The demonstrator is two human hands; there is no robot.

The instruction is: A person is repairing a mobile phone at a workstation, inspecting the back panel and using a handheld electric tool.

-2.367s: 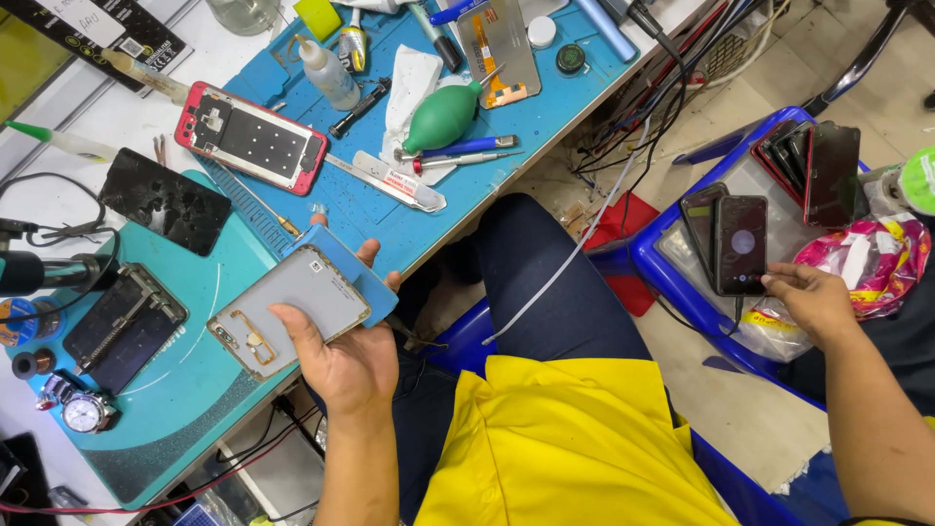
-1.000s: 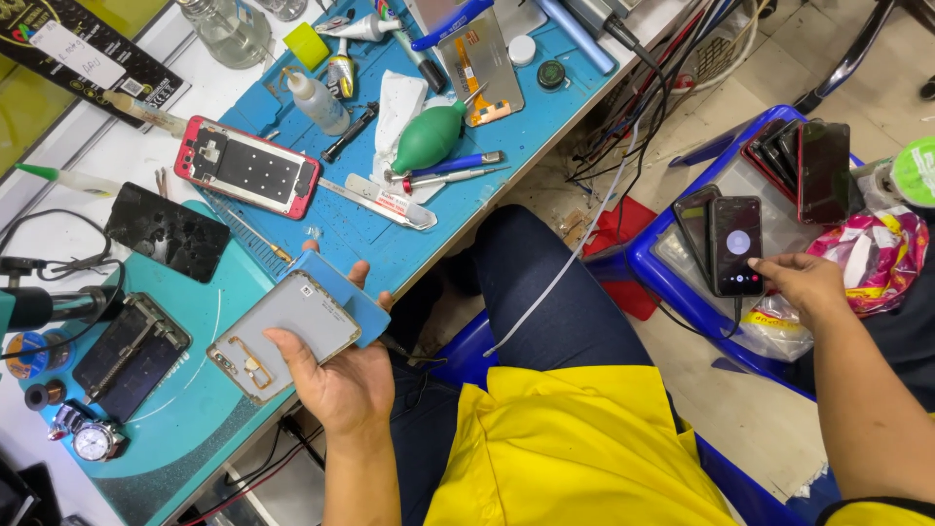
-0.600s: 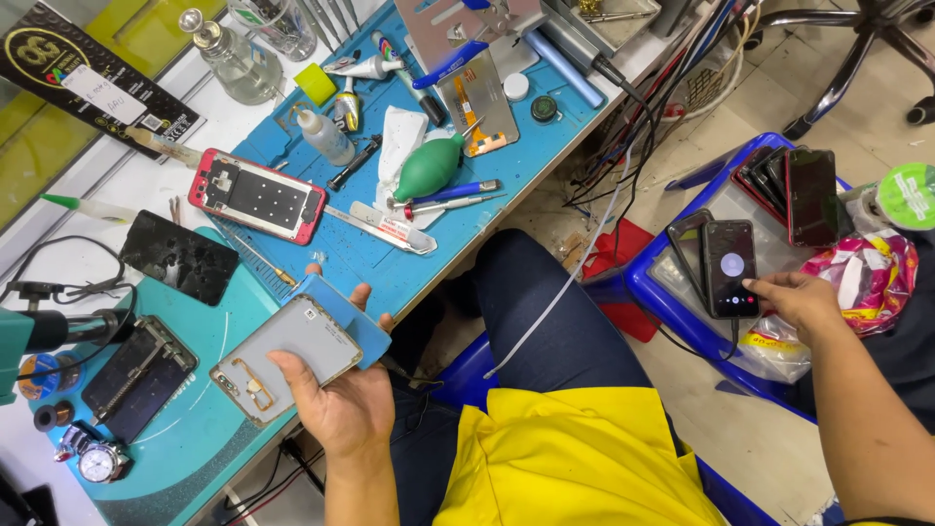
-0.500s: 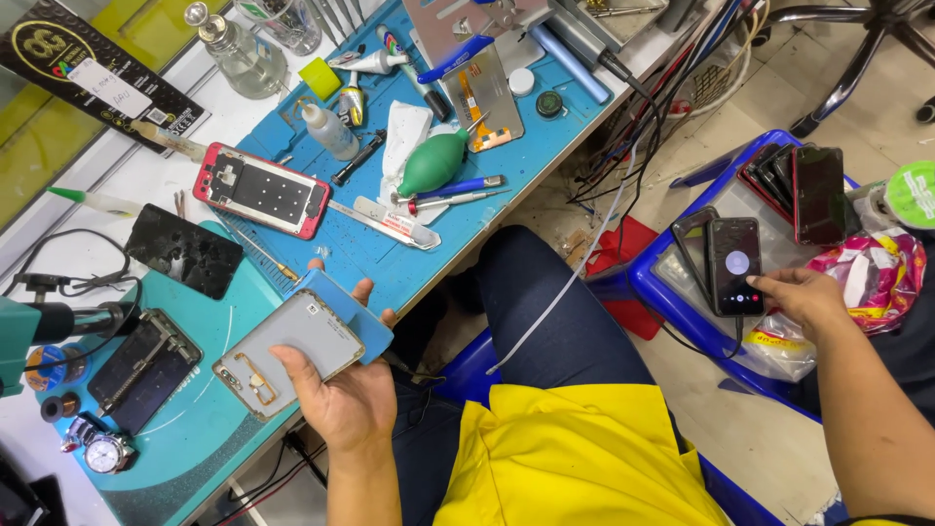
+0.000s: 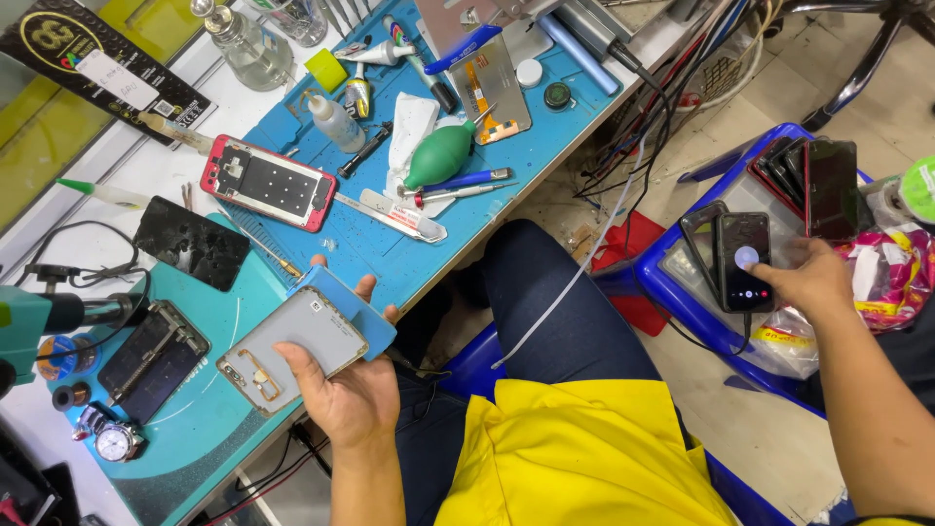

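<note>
Your left hand (image 5: 355, 390) cups the grey phone back panel (image 5: 292, 349) with a blue phone (image 5: 346, 310) stacked under it, fingers curled at the edges, palm up, over the bench edge. Your right hand (image 5: 813, 282) reaches to the dark phone (image 5: 743, 261) standing in the blue basket (image 5: 682, 292), one fingertip on its lit screen, hand otherwise loose and gripping nothing. Risk: with attention turned right, the two stacked pieces may slide apart and drop. A hard press could tip the propped phone against its neighbours.
</note>
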